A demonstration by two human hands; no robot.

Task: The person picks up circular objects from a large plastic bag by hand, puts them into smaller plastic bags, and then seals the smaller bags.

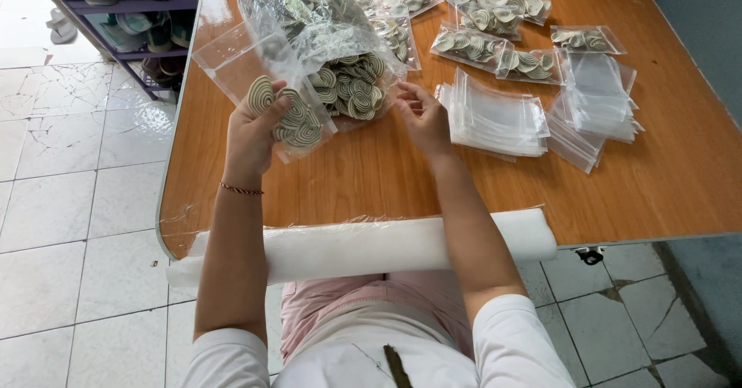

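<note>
While in the left hand (251, 129), pouch (267, 86)

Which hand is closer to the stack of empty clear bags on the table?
Right. The right hand is just beside the stack of empty bags, to its left. The left hand is farther left, holding a small filled bag.

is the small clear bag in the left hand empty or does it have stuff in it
Partly filled: the small clear bag in the left hand holds spiral pieces at its lower end.

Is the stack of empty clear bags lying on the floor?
No, the stack of empty clear bags lies on the wooden table, to the right of the right hand.
</note>
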